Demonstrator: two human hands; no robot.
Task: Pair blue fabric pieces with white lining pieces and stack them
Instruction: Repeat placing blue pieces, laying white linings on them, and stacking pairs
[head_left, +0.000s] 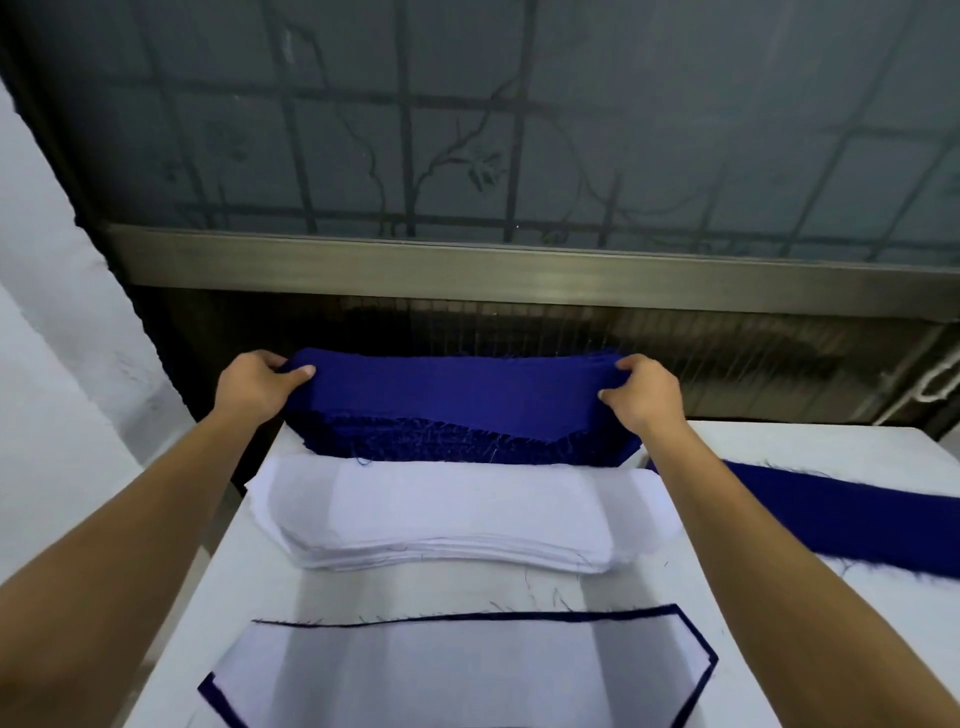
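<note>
A thick stack of blue fabric pieces (467, 436) lies at the far edge of the white table (395, 587). My left hand (257, 384) pinches the left end of the top blue piece (457, 384), and my right hand (644, 389) pinches its right end, so both ends are raised off the stack. Just in front sits a stack of white lining pieces (447, 514). Nearest me lies a white lining piece on a blue piece (457, 675), with a blue rim showing around it.
A loose blue strip (852, 519) lies on the table to the right. Behind the table runs a metal window sill (519, 270) under a barred frosted window. A white wall (47, 364) stands at the left.
</note>
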